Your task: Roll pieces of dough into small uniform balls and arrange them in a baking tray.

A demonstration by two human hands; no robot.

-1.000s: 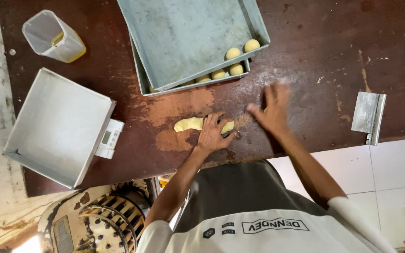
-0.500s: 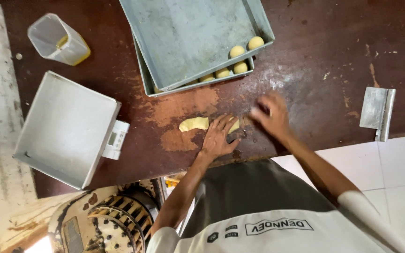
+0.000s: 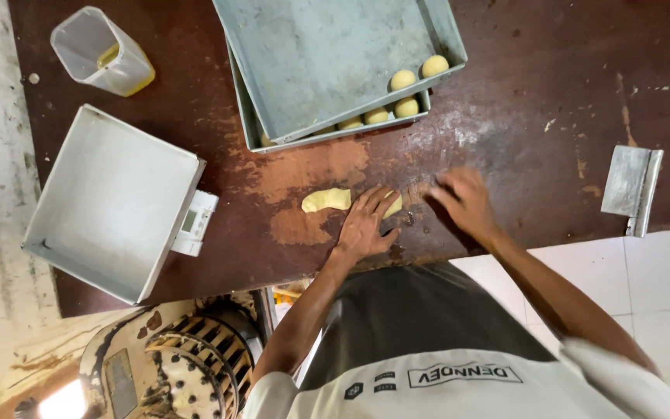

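At frame centre on the dark brown wooden table (image 3: 552,85), pale yellow elongated dough piece (image 3: 327,200) pressed under the flat, spread left hand (image 3: 366,225), right hand (image 3: 463,203) blurred beside it, its fingers' state not discernible.

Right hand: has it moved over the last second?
Yes. The right hand has drawn back from the stacked trays toward the near edge of the table, now level with the dough beside the left hand.

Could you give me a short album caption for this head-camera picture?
Left hand pressing pale dough on a brown table, right hand beside it, near trays of dough balls.
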